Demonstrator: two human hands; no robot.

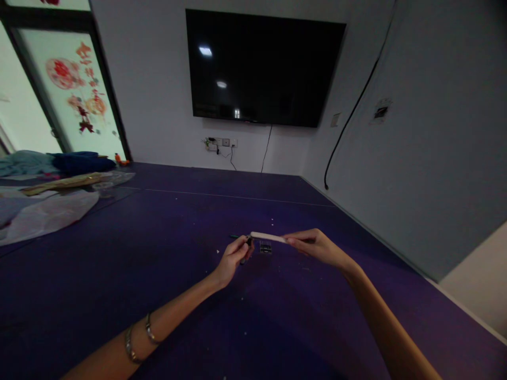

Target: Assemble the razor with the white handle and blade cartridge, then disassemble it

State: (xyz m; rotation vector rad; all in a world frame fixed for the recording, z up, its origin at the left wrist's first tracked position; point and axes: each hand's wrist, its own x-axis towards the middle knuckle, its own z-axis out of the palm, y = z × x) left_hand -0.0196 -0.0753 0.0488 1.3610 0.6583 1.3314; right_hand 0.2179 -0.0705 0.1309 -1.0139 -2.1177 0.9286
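Observation:
My left hand [234,257] is closed around a small dark tool [249,240] whose kind I cannot make out; its lower end pokes out below my fingers. A thin, pale, straight stick [267,237] runs from that tool to my right hand [317,246]. The right fingers pinch the stick's right end. At its left end the stick meets the tool, but whether the tool grips it is too small to tell. Behind and just below the stick, a small dark rectangular piece with clear edges [265,247] lies on the purple surface. A thin greenish item [233,236] shows beside my left fingers.
White scraps dot the wide purple surface [158,274]. Plastic bags [55,214] and folded blue cloth [83,162] lie at the far left. A black television [265,68] hangs on the back wall above sockets and cables. A black cable [352,111] dangles along the right wall.

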